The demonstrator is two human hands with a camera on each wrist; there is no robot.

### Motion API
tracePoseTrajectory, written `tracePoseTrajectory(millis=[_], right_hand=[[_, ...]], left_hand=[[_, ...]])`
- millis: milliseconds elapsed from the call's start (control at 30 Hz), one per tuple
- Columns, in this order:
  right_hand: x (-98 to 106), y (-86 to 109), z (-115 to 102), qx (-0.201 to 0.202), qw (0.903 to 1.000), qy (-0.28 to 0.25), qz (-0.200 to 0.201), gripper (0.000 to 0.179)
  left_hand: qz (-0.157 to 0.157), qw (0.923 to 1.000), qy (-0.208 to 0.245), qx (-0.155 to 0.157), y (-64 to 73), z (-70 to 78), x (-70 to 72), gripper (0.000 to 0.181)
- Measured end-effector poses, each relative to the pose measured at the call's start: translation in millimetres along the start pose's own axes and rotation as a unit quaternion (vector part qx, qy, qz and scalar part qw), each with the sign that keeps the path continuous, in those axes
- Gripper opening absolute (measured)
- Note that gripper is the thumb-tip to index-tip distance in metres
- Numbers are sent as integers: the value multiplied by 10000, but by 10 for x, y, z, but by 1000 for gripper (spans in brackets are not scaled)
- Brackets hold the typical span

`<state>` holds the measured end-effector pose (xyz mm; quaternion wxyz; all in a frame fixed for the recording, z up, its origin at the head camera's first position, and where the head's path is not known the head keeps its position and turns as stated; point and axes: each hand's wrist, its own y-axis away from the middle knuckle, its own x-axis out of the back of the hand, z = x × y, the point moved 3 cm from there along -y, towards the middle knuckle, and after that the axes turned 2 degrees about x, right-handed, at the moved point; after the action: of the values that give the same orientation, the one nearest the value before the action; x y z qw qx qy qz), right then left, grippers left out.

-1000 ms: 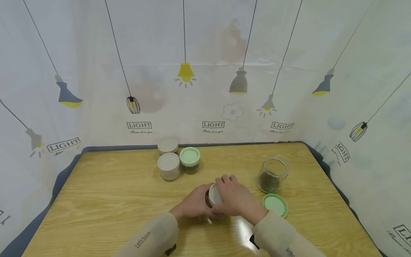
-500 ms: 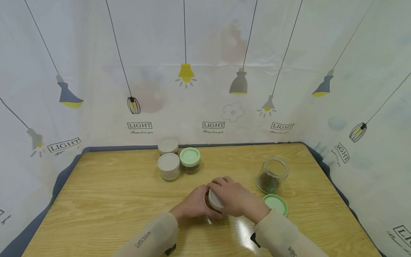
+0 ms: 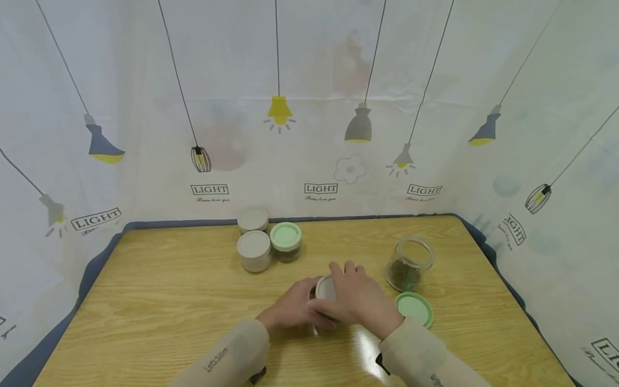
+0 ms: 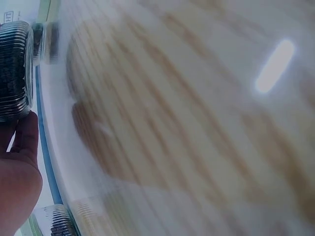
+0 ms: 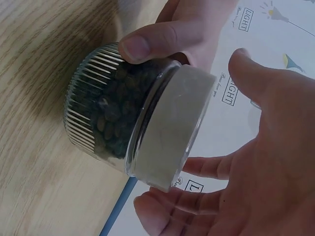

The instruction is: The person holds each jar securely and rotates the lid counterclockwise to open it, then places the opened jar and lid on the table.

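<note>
A ribbed glass jar [image 5: 110,105] holds dark, bean-like pieces and wears a pale grey lid [image 5: 172,128]. My left hand [image 3: 292,305] grips the jar's body from the left, its thumb lying along the glass in the right wrist view. Around the lid my right hand [image 3: 355,295] is spread. In the right wrist view its thumb stands off the lid, while the other fingertips are right at the lid's lower edge. The left wrist view catches only part of the left hand [image 4: 19,172] beneath the jar [image 4: 14,71].
Right of the hands stands a lidless glass jar [image 3: 402,275] with dark contents, a green lid [image 3: 414,309] lying before it. Farther back are two jars with grey lids [image 3: 253,244] and one with a green lid [image 3: 286,235]. A printed curtain [image 3: 314,140] hangs behind the wooden table [image 3: 169,290].
Half a second ago the right hand lay over the lid, turned to the left. Its fingers have since lifted and swung back right. The left hand keeps its hold on the jar.
</note>
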<state>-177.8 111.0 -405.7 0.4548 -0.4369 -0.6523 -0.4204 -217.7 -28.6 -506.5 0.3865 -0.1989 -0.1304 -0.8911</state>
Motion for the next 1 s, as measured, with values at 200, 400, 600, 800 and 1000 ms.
tracePoseTrajectory(millis=[200, 400, 600, 800, 1000], right_hand=[[-18, 3, -20, -5, 10000, -10, 29, 85], [-33, -20, -13, 255, 9995, -43, -168, 74], [41, -19, -17, 980, 9936, -268, -489, 72], [89, -18, -18, 1479, 9840, -484, -871, 75], [106, -32, 19, 1610, 9841, -132, -741, 90]], left_hand=[[32, 9998, -164, -126, -2, 24, 4, 79], [40, 9999, -139, -92, 2, 26, -2, 79], [117, 9996, -239, 95, 28, 8, 4, 83], [184, 9993, -263, 211, 44, -11, -2, 81], [175, 9996, -188, 96, 23, -2, 5, 82]])
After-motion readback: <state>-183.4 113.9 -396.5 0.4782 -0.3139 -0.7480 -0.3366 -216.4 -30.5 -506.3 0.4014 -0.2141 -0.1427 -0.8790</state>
